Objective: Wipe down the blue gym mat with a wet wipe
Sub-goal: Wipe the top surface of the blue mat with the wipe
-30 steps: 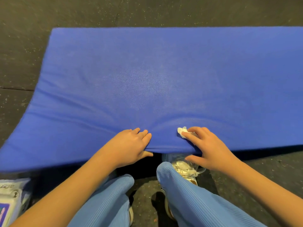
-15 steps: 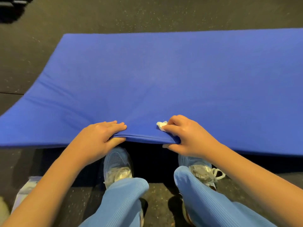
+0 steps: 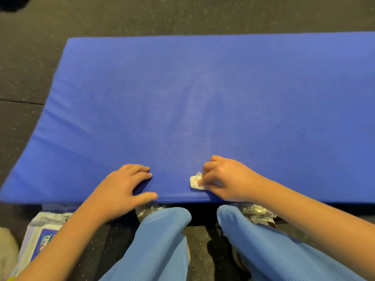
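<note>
Pale blue ribbed trousers (image 3: 160,240) are filling the lower frame. Laced grey-white shoes (image 3: 257,214) are peeking out just beyond their knees. A white-and-blue printed packet (image 3: 43,234) is lying on the black speckled floor (image 3: 182,15) left of the trousers; a blurred beige item (image 3: 7,246) is sitting further left.

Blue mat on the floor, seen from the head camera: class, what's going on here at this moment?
A person bends over the near edge of the blue gym mat, which lies on a dark speckled floor. The right hand pinches a crumpled white wet wipe against the mat close to that edge. The left hand rests on the mat beside it and holds nothing. A pack of wipes lies on the floor at the person's left.
</note>
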`<state>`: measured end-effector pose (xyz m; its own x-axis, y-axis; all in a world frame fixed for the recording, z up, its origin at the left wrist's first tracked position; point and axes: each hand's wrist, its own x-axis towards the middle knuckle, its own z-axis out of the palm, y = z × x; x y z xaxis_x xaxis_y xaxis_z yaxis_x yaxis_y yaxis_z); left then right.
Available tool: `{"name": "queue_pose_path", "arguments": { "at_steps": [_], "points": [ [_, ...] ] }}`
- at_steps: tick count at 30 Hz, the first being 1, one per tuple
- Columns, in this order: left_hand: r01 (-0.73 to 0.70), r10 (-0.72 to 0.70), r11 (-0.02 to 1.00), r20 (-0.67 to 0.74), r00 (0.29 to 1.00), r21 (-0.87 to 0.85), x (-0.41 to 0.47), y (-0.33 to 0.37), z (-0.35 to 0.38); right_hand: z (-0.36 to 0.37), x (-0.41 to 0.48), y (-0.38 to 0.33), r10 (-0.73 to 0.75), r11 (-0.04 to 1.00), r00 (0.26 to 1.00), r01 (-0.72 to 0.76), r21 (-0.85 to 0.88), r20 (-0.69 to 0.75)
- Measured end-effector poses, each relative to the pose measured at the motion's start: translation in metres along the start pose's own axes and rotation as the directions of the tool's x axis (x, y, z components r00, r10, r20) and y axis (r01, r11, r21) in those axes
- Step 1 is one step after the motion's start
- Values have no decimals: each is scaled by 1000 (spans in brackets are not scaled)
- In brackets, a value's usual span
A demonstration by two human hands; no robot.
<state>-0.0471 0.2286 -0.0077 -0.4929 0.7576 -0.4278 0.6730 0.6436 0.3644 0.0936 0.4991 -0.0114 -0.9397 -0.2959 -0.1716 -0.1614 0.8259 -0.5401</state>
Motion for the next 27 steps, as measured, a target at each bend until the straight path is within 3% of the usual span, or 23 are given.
{"name": "queue_pose_path", "arguments": {
  "at_steps": [3, 6, 8, 10, 12, 15, 18, 20, 23, 25, 27],
  "points": [
    [4, -6, 999, -86, 996, -33, 31, 5, -3, -4, 8, 21, 168, 985, 984, -170, -27, -56],
    [71, -81, 996, -169, 982, -63, 65, 13, 10, 2, 21, 28, 426, 905, 880, -417, 88, -208],
    [137, -144, 989, -206, 968, -47, 73, 19, 25, 12, 21, 8, 351, 932, 920, -326, 159, -173],
    [151, -153, 988, -248, 957, -24, 71, 21, 37, 15, 11, -14, 158, 973, 986, -146, 177, -52],
    [148, -158, 987, -263, 952, -56, 69, 19, 39, 7, 7, -7, 89, 985, 996, -92, 148, 29],
    [151, -161, 987, -266, 950, -60, 70, 20, 36, -3, 21, 31, 248, 969, 959, -245, 35, -140],
    [164, -168, 986, -260, 951, -39, 68, 24, 35, 1, 36, 44, 434, 899, 824, -423, 114, -363],
    [170, -172, 985, -256, 951, -30, 66, 25, 34, 10, 37, 25, 321, 947, 891, -296, 123, -320],
    [171, -169, 985, -262, 950, -13, 66, 25, 33, 15, 27, 0, 33, 994, 995, -23, 108, -91],
    [168, -165, 986, -271, 948, -10, 65, 26, 33, 4, 33, 14, 29, 998, 997, -25, 64, -65],
    [168, -166, 986, -272, 948, -17, 65, 27, 33, -3, 44, 38, 164, 986, 964, -164, 17, -208]
  ]
}}
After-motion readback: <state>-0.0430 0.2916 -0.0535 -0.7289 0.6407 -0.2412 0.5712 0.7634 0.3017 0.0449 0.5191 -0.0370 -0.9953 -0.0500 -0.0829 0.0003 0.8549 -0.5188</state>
